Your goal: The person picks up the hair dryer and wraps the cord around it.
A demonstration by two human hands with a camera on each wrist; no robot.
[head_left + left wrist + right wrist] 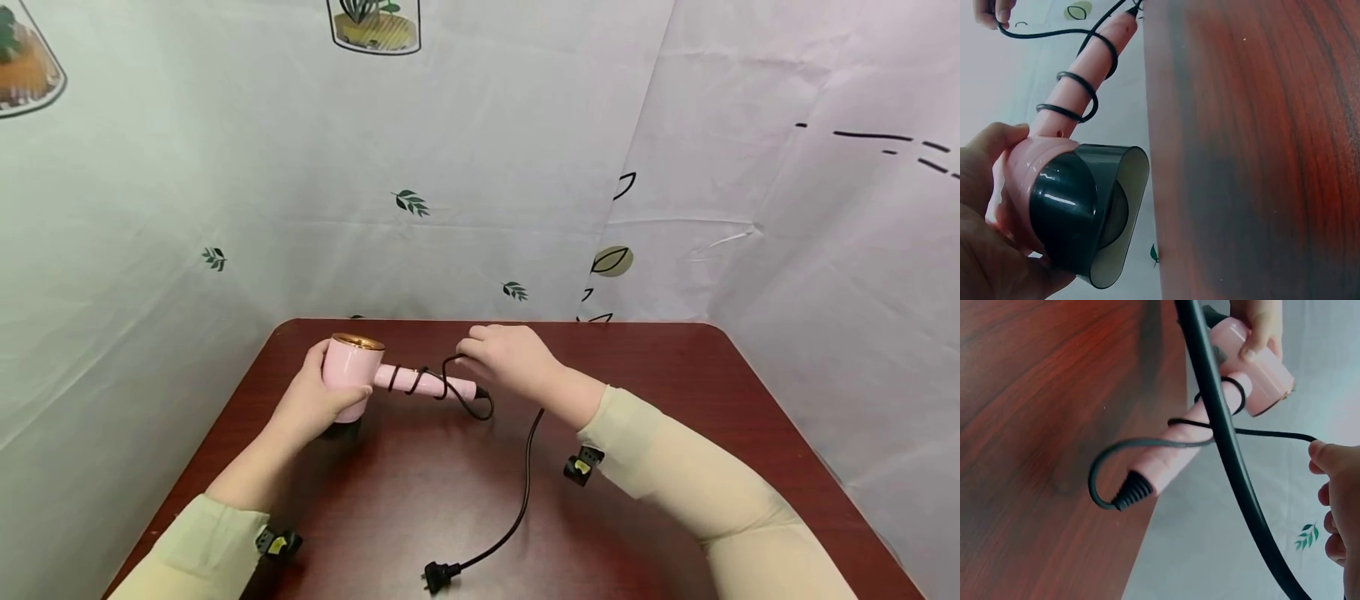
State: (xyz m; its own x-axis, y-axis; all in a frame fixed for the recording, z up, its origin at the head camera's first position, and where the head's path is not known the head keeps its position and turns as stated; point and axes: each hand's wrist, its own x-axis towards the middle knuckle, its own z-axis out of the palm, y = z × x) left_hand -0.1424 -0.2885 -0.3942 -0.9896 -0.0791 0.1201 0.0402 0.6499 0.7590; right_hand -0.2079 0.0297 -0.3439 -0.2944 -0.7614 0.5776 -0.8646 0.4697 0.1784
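A pink hair dryer (pixel 351 367) with a gold-rimmed back and a dark nozzle (pixel 1079 206) is held by its barrel in my left hand (pixel 311 400). Its handle (pixel 431 383) points right, with several loose turns of black cord (pixel 1075 78) around it. My right hand (pixel 510 358), just past the handle's end, pinches the cord between thumb and fingers (pixel 1329 459). From the right hand the rest of the cord hangs down and runs across the table to a black plug (pixel 438 575) near the front.
The dark red wooden table (pixel 645 533) has its far edge close behind both hands. White cloth (pixel 480 150) with leaf prints hangs behind and at the sides. A small black camera is strapped on each wrist.
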